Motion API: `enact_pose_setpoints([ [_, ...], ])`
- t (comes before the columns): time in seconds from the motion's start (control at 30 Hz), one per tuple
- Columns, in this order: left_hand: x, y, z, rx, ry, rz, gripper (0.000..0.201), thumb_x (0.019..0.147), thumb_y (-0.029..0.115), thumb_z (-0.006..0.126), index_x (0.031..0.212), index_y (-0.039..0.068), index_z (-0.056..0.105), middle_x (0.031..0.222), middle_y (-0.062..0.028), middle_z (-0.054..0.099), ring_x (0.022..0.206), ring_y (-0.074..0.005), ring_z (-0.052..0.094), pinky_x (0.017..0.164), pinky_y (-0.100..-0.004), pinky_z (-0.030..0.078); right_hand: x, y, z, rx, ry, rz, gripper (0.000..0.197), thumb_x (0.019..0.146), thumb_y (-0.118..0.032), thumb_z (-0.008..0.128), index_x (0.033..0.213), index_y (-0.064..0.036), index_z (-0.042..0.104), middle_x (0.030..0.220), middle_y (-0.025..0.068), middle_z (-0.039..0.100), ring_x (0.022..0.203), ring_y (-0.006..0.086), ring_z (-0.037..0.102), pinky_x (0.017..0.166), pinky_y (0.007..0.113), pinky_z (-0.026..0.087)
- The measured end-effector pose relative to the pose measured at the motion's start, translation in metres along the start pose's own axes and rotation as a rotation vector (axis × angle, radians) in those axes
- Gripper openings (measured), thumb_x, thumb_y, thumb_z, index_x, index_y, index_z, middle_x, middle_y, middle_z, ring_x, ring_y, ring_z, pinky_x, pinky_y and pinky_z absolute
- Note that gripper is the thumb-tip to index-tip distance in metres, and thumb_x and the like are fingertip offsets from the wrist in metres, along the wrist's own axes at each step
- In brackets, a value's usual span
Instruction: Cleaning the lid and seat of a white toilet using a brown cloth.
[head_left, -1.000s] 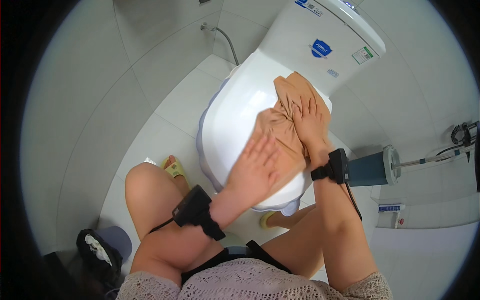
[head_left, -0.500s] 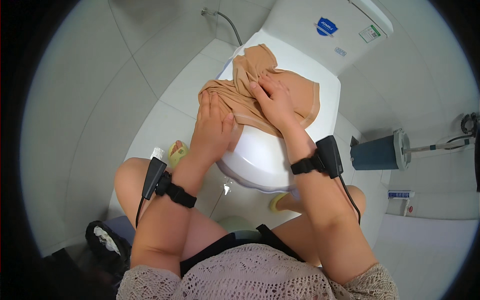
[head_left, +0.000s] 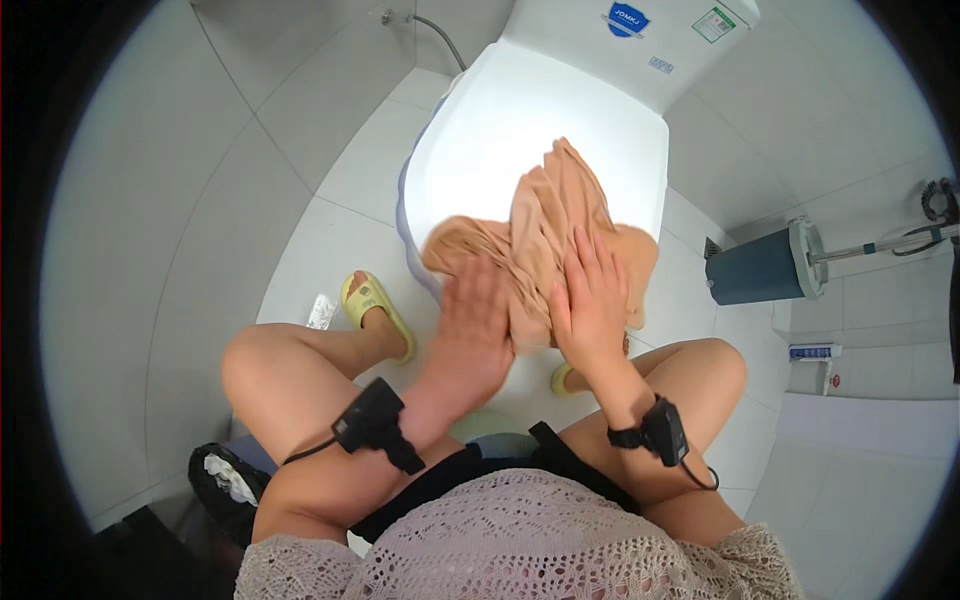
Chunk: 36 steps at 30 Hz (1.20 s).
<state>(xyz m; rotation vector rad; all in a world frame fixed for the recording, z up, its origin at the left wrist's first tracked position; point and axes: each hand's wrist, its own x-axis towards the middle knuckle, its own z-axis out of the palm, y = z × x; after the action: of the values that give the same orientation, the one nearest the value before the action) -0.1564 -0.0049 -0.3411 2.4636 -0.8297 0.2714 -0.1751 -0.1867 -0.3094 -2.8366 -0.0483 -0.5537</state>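
A crumpled tan garment [head_left: 548,218] of thin fabric lies on the closed white toilet lid [head_left: 500,120]. My left hand [head_left: 470,325] rests flat on its near left part, fingers together and slightly blurred. My right hand [head_left: 592,300] lies flat on the near right part, fingers spread a little. Both palms press the fabric; neither hand grips it. Each wrist carries a black strap-on device with a cable.
The toilet tank [head_left: 650,40] stands behind the lid. A dark teal brush holder [head_left: 755,268] sits on the floor at the right. My feet wear yellow slippers [head_left: 375,310]. A black bin with white paper [head_left: 225,480] is at lower left. A hose [head_left: 440,35] hangs on the tiled wall.
The view tilted down and the garment slid toward the lid's near edge. Both hands moved nearer with it and now lie flat, side by side.
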Motion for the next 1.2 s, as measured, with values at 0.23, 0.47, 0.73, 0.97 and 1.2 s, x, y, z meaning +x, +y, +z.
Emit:
enact_pose_setpoints([
  [0.23,0.015,0.037,0.003,0.003,-0.046,0.333,0.062,0.085,0.028,0.056,0.134,-0.007,0.045,0.151,-0.0253,0.031,0.144,-0.0366,0.024,0.117,-0.0502,0.017,-0.037,0.038,0.015,0.071,0.145,0.094,0.05,0.092,-0.018,0.047,0.138,0.0014,0.042,0.152,0.0197,0.033,0.141,0.0402,0.027,0.116,0.054,0.016],
  [0.47,0.042,0.047,0.009,0.038,-0.082,0.389,0.068,0.084,0.033,0.059,0.139,-0.004,0.043,0.15,-0.0232,0.033,0.143,-0.0353,0.026,0.118,-0.0481,0.016,-0.009,0.073,0.003,0.227,0.127,0.339,0.054,0.097,-0.022,0.045,0.143,0.0036,0.035,0.154,0.0242,0.026,0.144,0.041,0.021,0.118,0.051,0.01],
  [0.73,0.084,0.037,-0.011,-0.531,-0.073,0.239,0.024,0.079,0.011,0.053,0.096,-0.004,0.062,0.112,-0.0245,0.059,0.112,-0.0375,0.054,0.099,-0.0468,0.04,0.05,0.053,-0.012,0.123,-0.121,0.132,0.072,0.088,-0.049,0.06,0.134,0.0058,0.049,0.151,0.0274,0.032,0.144,0.0393,0.023,0.117,0.052,0.011],
  [0.97,0.107,-0.001,-0.025,-0.463,0.214,-0.062,0.026,0.087,0.012,0.053,0.108,-0.001,0.061,0.12,-0.0218,0.06,0.113,-0.0372,0.056,0.098,-0.045,0.043,0.111,0.11,0.011,0.071,-0.067,0.122,0.07,0.089,-0.049,0.059,0.132,0.0059,0.051,0.15,0.0247,0.034,0.142,0.038,0.027,0.116,0.05,0.015],
  [1.2,0.105,-0.016,-0.013,0.126,-0.057,-0.059,0.066,0.095,0.033,0.053,0.146,-0.004,0.031,0.154,-0.0243,0.025,0.144,-0.0366,0.023,0.118,-0.0481,0.017,0.155,0.172,0.028,-0.03,0.018,0.374,0.077,0.091,-0.056,0.051,0.138,0.0047,0.046,0.151,0.0211,0.035,0.143,0.0322,0.028,0.117,0.049,0.016],
])
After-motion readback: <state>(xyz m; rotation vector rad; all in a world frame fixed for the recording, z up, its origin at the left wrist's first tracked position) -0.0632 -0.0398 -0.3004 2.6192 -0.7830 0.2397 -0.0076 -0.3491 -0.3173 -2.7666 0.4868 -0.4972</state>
